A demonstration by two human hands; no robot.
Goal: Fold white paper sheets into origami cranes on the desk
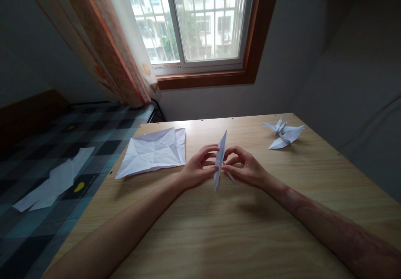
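Observation:
A narrow, folded piece of white paper stands on edge above the middle of the wooden table. My left hand pinches its left side with curled fingers. My right hand pinches its lower right side, where a small flap pokes out. Both hands rest just above the tabletop.
A creased white sheet lies flat at the left of the table. A finished white paper crane sits at the far right corner. A bed with a checked cover and loose white paper is to the left. A window is beyond.

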